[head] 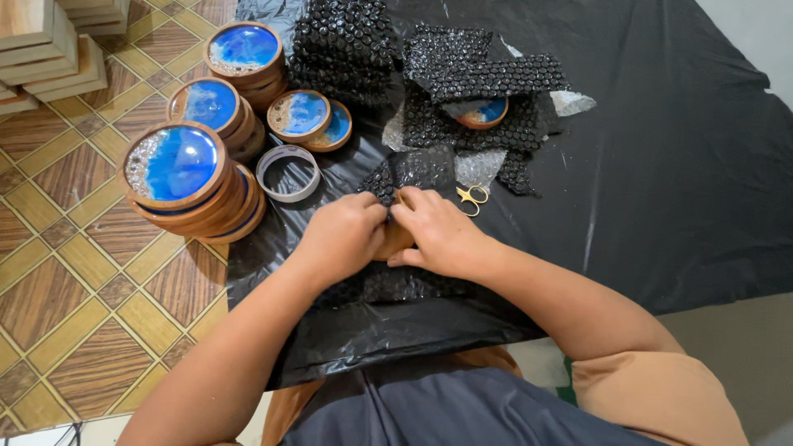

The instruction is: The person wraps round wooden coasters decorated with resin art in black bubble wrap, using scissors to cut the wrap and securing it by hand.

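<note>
My left hand point(343, 237) and my right hand point(438, 234) press together on a round wooden coaster point(395, 239) that lies on a piece of bubble wrap point(388, 285). Both hands fold the bubble wrap point(413, 169) up over the coaster's far edge. Most of the coaster is hidden under my fingers. Small gold scissors point(472, 196) lie just right of my right hand. A roll of clear tape point(287, 173) sits just left of my left hand.
Stacks of round wooden coasters with blue resin tops point(175, 163) point(244, 49) point(206, 104) stand on the tiled floor at left. More bubble wrap pieces point(475, 78) and a half-covered coaster point(483, 113) lie on the black plastic sheet point(677, 182). Wooden blocks point(41, 49) are stacked top left.
</note>
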